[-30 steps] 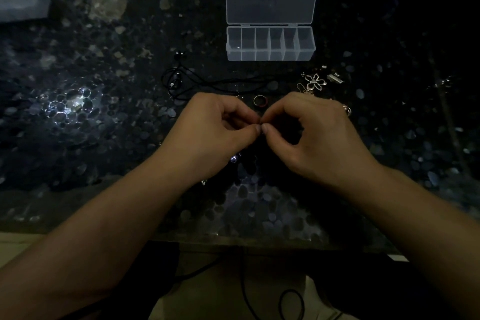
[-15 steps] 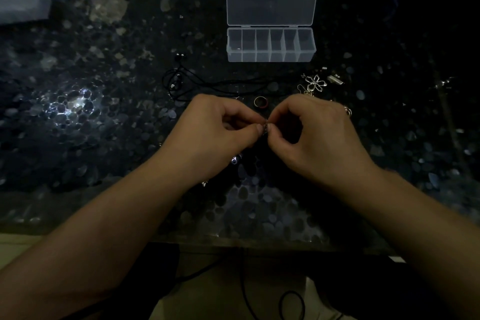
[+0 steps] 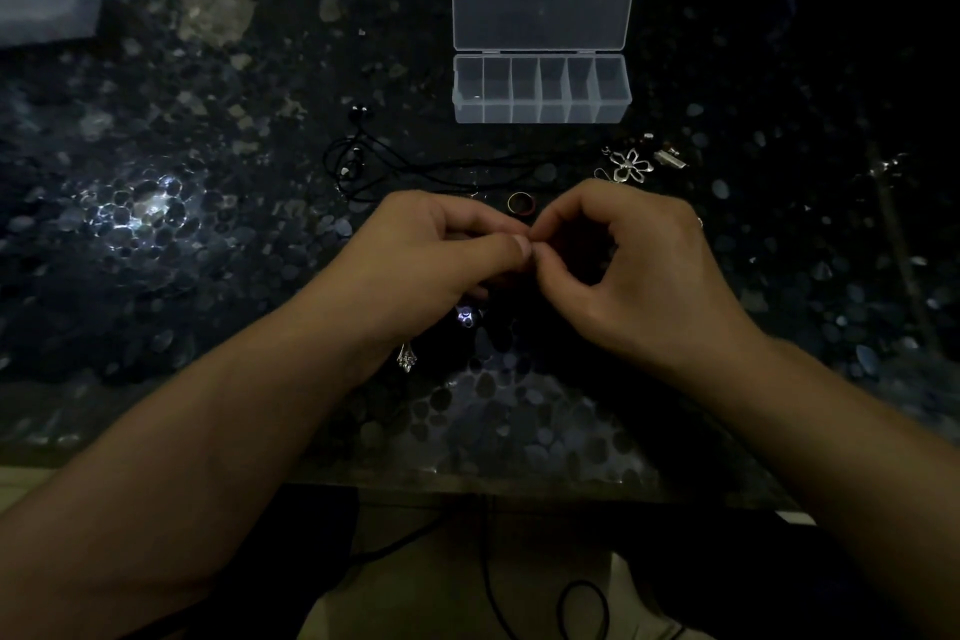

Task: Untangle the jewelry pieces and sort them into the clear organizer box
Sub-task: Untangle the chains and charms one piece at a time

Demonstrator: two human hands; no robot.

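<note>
Your left hand (image 3: 441, 250) and right hand (image 3: 639, 265) stay pinched fingertip to fingertip on something tiny near the table's front edge; little has shifted, so the knot looks unresolved. The clear organizer box (image 3: 543, 91) waits open toward the far edge, its compartments seemingly unfilled.

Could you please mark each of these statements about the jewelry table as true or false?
1. The organizer box has its lid open. True.
2. A necklace already lies in the box. False: its compartments look empty.
3. The left hand and right hand meet at their fingertips, pinching something small. True.
4. The flower pendant lies left of the black cord. False: it lies to the cord's right.
5. A ring lies on the table just beyond the hands. True.
</note>
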